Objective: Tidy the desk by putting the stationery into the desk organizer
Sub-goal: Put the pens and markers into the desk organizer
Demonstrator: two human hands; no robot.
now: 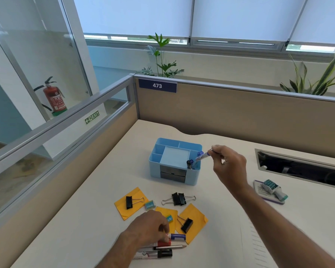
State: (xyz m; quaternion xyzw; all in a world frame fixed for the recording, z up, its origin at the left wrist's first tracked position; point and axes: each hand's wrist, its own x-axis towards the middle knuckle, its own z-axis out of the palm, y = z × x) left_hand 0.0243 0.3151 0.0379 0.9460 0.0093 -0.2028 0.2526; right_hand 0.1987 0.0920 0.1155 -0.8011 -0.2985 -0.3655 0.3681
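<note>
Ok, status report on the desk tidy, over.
Right hand pinches blue pen, tip in organizer right slot. Left hand on red-capped marker. Binder clips, erasers still out. Nothing blocking.

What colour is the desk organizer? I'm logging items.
Light blue desk organizer, with grey front drawers, clearest in the head view.
</note>
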